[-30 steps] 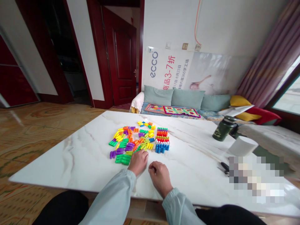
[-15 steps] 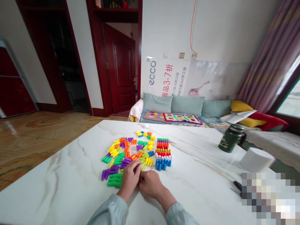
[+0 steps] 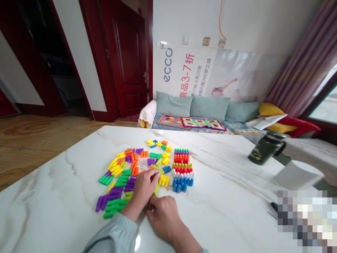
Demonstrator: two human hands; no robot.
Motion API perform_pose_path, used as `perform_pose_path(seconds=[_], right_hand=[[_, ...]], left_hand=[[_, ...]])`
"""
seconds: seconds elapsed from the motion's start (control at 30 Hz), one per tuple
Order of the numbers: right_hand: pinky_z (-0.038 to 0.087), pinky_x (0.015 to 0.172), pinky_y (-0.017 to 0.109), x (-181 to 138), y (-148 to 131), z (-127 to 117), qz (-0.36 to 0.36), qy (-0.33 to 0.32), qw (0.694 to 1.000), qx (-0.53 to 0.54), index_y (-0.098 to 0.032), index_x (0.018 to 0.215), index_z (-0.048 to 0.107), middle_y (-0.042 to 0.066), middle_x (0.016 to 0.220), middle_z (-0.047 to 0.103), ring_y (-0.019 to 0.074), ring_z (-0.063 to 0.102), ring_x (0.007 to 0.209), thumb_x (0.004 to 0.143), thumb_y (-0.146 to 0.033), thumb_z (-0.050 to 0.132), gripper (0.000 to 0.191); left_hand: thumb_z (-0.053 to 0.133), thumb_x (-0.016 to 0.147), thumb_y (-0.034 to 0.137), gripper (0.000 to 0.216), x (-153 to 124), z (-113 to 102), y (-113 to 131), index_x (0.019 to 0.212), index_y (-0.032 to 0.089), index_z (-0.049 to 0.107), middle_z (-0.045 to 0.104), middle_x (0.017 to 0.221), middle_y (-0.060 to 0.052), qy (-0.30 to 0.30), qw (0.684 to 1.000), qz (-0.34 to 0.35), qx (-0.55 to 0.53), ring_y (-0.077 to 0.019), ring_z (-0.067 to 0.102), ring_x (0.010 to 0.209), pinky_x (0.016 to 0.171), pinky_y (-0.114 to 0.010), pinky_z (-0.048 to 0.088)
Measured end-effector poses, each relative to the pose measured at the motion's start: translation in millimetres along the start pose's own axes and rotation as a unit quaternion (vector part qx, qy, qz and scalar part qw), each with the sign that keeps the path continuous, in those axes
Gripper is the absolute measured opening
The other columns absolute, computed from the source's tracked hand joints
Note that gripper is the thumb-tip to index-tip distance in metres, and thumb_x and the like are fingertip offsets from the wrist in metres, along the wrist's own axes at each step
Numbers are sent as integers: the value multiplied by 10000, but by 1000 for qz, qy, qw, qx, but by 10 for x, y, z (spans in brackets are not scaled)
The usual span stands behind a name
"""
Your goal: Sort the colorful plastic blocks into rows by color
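My left hand [image 3: 144, 185] is closed, thumb and forefinger pinched together over the front of the coloured pieces. Just to its right and nearer me, my right hand [image 3: 165, 215] is curled, its fingertips turned left and mostly hidden. What either one holds, if anything, I cannot make out. A yellow-green piece [image 3: 157, 189] shows in the gap by the left fingertips. Left of my left hand lie green capsule-shaped plastic pieces [image 3: 116, 206] and purple ones [image 3: 115, 193]. Yellow pieces [image 3: 164, 180] lie just beyond my hands.
Upright rows of small pieces stand at right: blue [image 3: 181, 184] nearest, then white [image 3: 183, 174], red and other colours. Orange pieces [image 3: 135, 168] lie farther left. A dark green mug [image 3: 265, 149] and a white roll [image 3: 297, 174] stand right on the marble-patterned table [image 3: 226, 218].
The view has shifted, so the table things appear lower left or nearer. My hands have drawn slightly apart, the right one coming nearer to me.
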State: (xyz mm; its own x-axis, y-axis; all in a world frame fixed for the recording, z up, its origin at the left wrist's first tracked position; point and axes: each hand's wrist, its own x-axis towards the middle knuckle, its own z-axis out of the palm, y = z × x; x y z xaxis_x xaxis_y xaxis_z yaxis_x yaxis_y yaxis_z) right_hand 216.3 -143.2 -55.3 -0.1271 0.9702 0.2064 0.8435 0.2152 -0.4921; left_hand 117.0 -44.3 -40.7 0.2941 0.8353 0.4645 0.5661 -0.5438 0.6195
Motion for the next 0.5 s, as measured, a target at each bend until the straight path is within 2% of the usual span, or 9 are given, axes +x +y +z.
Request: perform_pose_path(seconds=[0.27,0.5], right_hand=[[230,561,283,2,-2,-3,19,-9,1000,-7,-224,742,682,22,735,745,170,633,625,719,-194,579,110],[236,561,279,7,-6,2,24,-16,999,-23,-218,747,683,24,736,744,161,636,628,726,-195,570,117]], left_hand=[[544,882,265,182,-45,19,75,873,215,719,761,874,-26,-17,1000,-9,-17,-193,699,817,783,-300,528],[546,883,238,176,-39,23,58,882,206,719,761,887,-34,-18,1000,7,-14,-192,700,827,789,-302,531]])
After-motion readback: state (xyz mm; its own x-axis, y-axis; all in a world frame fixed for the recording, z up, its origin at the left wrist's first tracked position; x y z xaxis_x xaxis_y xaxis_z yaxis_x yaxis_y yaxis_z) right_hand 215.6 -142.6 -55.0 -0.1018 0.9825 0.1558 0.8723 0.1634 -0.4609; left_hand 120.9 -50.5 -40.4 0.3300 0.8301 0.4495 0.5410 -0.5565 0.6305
